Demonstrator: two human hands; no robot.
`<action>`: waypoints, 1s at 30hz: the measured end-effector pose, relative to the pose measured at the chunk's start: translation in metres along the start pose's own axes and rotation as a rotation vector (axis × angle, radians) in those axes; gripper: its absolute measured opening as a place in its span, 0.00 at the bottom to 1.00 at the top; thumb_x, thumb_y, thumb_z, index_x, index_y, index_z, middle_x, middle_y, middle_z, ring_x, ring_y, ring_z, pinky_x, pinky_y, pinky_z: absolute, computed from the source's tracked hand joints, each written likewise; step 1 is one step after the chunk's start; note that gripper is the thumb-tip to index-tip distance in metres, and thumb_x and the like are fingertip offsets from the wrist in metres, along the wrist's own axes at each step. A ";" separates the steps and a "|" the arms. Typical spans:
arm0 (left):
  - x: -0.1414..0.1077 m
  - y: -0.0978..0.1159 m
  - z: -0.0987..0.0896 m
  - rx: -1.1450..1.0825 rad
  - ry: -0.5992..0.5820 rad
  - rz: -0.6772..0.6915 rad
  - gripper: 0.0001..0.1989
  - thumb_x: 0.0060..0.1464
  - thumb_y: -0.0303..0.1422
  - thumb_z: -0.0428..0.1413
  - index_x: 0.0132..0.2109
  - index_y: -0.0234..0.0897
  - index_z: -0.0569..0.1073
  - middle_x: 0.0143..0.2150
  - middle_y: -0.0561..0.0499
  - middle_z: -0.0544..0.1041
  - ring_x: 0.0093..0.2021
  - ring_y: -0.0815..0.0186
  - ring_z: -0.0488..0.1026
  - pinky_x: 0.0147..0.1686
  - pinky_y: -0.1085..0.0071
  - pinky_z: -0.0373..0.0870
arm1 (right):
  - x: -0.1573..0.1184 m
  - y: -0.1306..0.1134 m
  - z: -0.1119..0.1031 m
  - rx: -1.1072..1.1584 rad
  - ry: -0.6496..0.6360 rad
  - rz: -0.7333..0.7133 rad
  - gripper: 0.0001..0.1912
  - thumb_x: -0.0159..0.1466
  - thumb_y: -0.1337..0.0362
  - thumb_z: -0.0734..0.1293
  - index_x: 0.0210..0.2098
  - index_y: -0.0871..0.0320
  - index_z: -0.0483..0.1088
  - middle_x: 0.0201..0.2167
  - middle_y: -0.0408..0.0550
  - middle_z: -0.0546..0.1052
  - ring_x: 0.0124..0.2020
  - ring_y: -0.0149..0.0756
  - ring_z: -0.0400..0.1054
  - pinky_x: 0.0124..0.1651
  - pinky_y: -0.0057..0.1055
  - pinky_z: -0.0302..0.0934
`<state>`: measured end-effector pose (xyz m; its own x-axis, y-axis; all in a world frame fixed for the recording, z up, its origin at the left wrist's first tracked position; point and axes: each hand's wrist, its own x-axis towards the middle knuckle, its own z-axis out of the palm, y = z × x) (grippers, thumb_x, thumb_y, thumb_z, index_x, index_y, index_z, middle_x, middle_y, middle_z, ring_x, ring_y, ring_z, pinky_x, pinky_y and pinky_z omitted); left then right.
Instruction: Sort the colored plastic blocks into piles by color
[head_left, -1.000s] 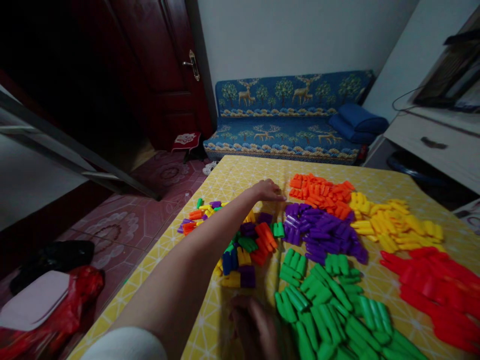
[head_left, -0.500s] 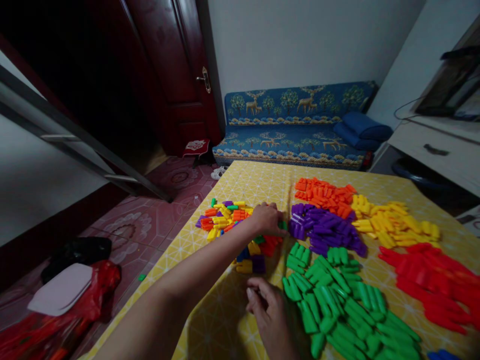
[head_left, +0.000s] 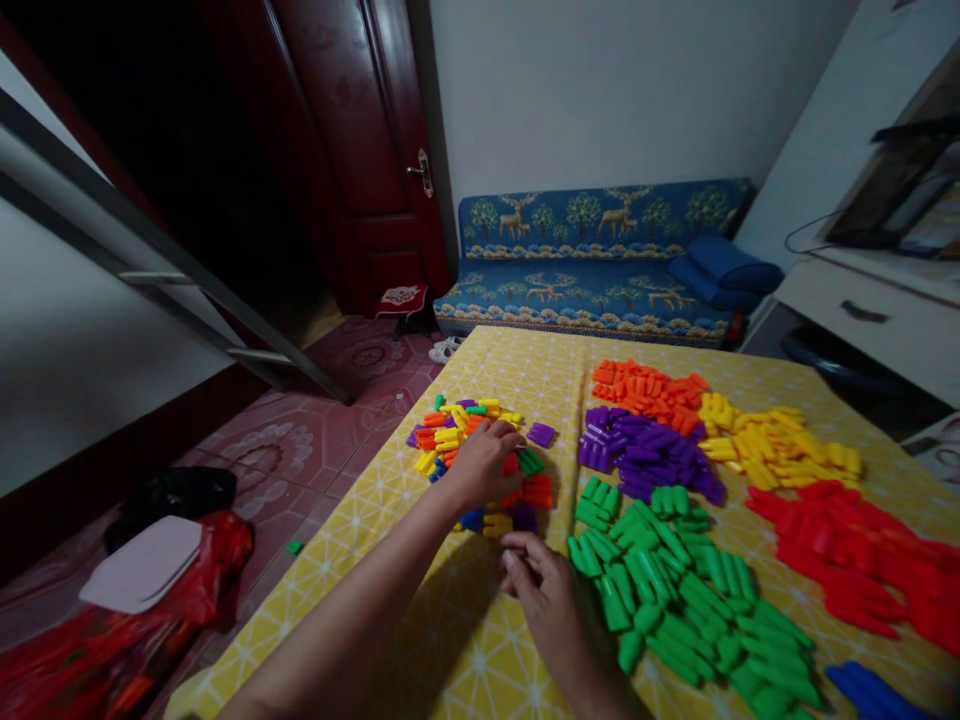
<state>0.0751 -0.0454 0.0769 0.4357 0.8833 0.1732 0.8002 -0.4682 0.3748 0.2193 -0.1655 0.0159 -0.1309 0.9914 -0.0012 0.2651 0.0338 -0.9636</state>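
Note:
My left hand (head_left: pixel 487 466) reaches over a mixed pile of plastic building blocks (head_left: pixel 448 436) in several colours. Its fingers are apart and bent down onto the pile, their tips partly hidden. A purple block (head_left: pixel 541 434) lies just beyond them; green (head_left: pixel 530 461) and orange blocks (head_left: pixel 538 490) lie to the hand's right. Nearer to me, my right hand (head_left: pixel 546 590) hovers low by the table with fingers curled together; whatever they hold, if anything, is hidden. To its right spreads a heap of green blocks (head_left: pixel 675 580), with purple blocks (head_left: pixel 649 450) behind.
Orange (head_left: pixel 649 393), yellow (head_left: pixel 780 440), red (head_left: pixel 862 555) and blue blocks (head_left: pixel 874 692) lie in separate heaps on the yellow tablecloth (head_left: pixel 517 365). A patterned sofa (head_left: pixel 592 270) stands behind. Red plastic bags (head_left: pixel 217 560) and a pink lid (head_left: pixel 146 565) are on the floor at left.
My left hand has drawn back leftward from beside the purple heap to the mixed pile. My right hand stays near the same spot, still curled. The view has shifted slightly.

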 end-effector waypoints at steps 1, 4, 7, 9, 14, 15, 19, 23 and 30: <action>-0.007 0.001 0.002 -0.117 0.083 -0.032 0.19 0.50 0.32 0.56 0.51 0.41 0.74 0.54 0.45 0.74 0.55 0.54 0.69 0.55 0.58 0.67 | 0.000 0.002 0.001 0.036 0.009 0.009 0.18 0.65 0.52 0.61 0.43 0.58 0.74 0.22 0.45 0.76 0.26 0.36 0.73 0.31 0.27 0.67; -0.029 0.008 0.013 -0.619 0.284 -0.202 0.18 0.53 0.31 0.54 0.52 0.42 0.73 0.53 0.46 0.75 0.53 0.58 0.71 0.53 0.60 0.70 | 0.003 0.007 0.003 0.187 0.101 0.018 0.21 0.65 0.51 0.61 0.47 0.61 0.72 0.31 0.50 0.79 0.28 0.36 0.73 0.31 0.29 0.69; -0.046 0.021 0.030 -1.175 0.274 -0.369 0.22 0.52 0.38 0.57 0.54 0.40 0.71 0.48 0.45 0.78 0.39 0.62 0.77 0.42 0.63 0.76 | 0.003 0.008 0.002 0.286 0.269 -0.021 0.24 0.65 0.51 0.62 0.53 0.61 0.67 0.46 0.57 0.77 0.34 0.37 0.74 0.34 0.30 0.70; -0.053 0.031 0.041 -1.395 0.219 -0.420 0.27 0.51 0.44 0.59 0.56 0.39 0.69 0.42 0.45 0.80 0.28 0.66 0.76 0.32 0.67 0.75 | 0.002 0.007 0.000 0.280 0.365 -0.055 0.25 0.66 0.52 0.62 0.57 0.61 0.64 0.50 0.59 0.75 0.37 0.37 0.73 0.37 0.31 0.70; -0.062 0.050 0.059 -1.392 0.188 -0.382 0.27 0.55 0.50 0.55 0.55 0.38 0.71 0.36 0.46 0.80 0.20 0.69 0.71 0.22 0.71 0.69 | -0.001 0.006 -0.004 0.180 0.425 -0.118 0.27 0.67 0.53 0.61 0.61 0.59 0.60 0.56 0.59 0.71 0.43 0.38 0.73 0.41 0.33 0.69; -0.062 0.053 0.060 -1.325 0.223 -0.342 0.25 0.56 0.49 0.55 0.53 0.38 0.73 0.39 0.45 0.81 0.25 0.67 0.74 0.27 0.69 0.72 | -0.002 0.007 -0.004 0.147 0.425 -0.148 0.26 0.67 0.53 0.61 0.61 0.58 0.61 0.56 0.58 0.71 0.45 0.39 0.73 0.43 0.34 0.69; -0.058 0.059 0.061 -1.062 0.373 -0.229 0.19 0.60 0.44 0.52 0.48 0.36 0.78 0.48 0.44 0.80 0.47 0.59 0.75 0.48 0.66 0.70 | 0.000 0.009 -0.005 -0.052 0.452 -0.312 0.18 0.66 0.57 0.63 0.54 0.56 0.69 0.52 0.55 0.73 0.51 0.42 0.69 0.51 0.37 0.67; -0.044 0.064 0.061 -1.010 0.410 -0.250 0.20 0.61 0.43 0.50 0.45 0.33 0.79 0.42 0.45 0.81 0.43 0.60 0.75 0.45 0.68 0.69 | 0.004 0.006 -0.010 -0.257 0.499 -0.375 0.15 0.65 0.63 0.62 0.51 0.57 0.70 0.46 0.55 0.75 0.47 0.42 0.70 0.48 0.39 0.67; -0.033 0.078 0.077 -1.140 0.520 -0.310 0.27 0.64 0.48 0.43 0.45 0.32 0.78 0.36 0.46 0.78 0.36 0.64 0.74 0.38 0.70 0.69 | 0.007 -0.003 -0.028 -0.419 0.499 -0.470 0.17 0.58 0.71 0.62 0.47 0.57 0.70 0.44 0.52 0.76 0.37 0.36 0.71 0.40 0.33 0.69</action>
<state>0.1545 -0.1130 0.0303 -0.1201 0.9771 0.1756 -0.0753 -0.1853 0.9798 0.2438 -0.1554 0.0265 0.0977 0.7979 0.5948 0.6380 0.4085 -0.6527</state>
